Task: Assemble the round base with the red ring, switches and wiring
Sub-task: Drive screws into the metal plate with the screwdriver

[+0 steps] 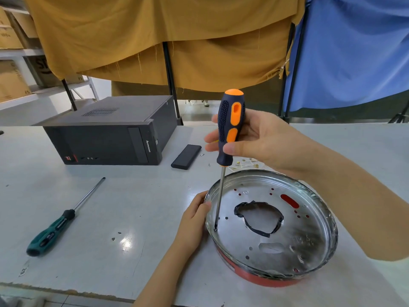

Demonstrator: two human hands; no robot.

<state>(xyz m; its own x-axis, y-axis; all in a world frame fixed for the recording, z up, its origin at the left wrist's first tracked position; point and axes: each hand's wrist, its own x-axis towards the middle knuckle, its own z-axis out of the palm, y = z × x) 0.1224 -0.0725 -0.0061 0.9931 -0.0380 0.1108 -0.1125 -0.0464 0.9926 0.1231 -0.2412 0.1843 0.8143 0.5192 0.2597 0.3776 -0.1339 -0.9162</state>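
The round metal base (287, 247) lies on the table at the lower right, its shiny dished side up, with a taped central hole and several small holes. The red ring (261, 279) shows along its lower outer edge. My left hand (192, 220) grips the base's left rim, thumb over the edge. My right hand (254, 140) holds an orange and dark blue screwdriver (230, 129) upright. Its tip (215, 229) stands on a spot near the base's left inner wall. No switches or wiring are visible.
A green-handled screwdriver (57, 224) lies at the left. A dark computer case (110, 134) lies at the back, with a black rectangular block (186, 156) beside it. Small screws and brass parts (245, 163) lie behind the base. Table front edge (66, 291) is close.
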